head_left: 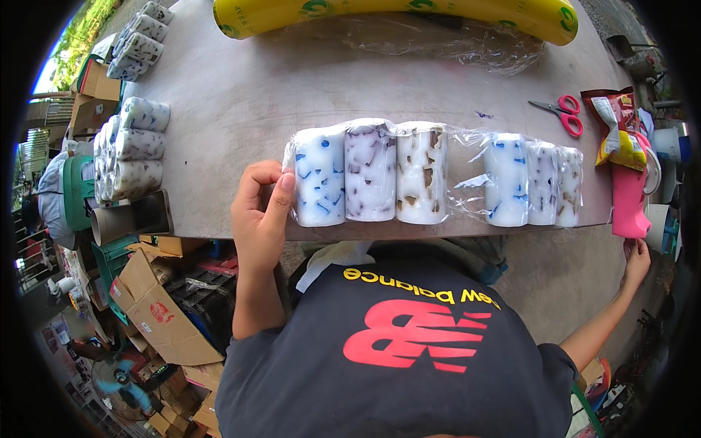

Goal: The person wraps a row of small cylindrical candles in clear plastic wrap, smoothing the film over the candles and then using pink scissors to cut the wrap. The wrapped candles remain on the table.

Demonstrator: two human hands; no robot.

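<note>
Two groups of white pillar candles lie side by side in clear plastic wrap (465, 175) along the near table edge. The left group has a blue-flecked candle (320, 179), a purple-flecked one (370, 175) and a brown-flecked one (422, 175); the right group (505, 181) repeats these colours. My left hand (261, 208) pinches the wrap at the left end between thumb and curled fingers. Far to the right, my right hand (637, 261) has its fingertips pressed together against the lower end of a pink tape dispenser (628, 197). Whatever they pinch is too small to make out.
Pink-handled scissors (562, 113) and a red-and-yellow snack bag (617, 128) lie by the dispenser. A yellow roll of wrap (398, 13) spans the far side. Wrapped candle stacks (139, 146) stand at the table's left, with cardboard boxes (164, 310) below.
</note>
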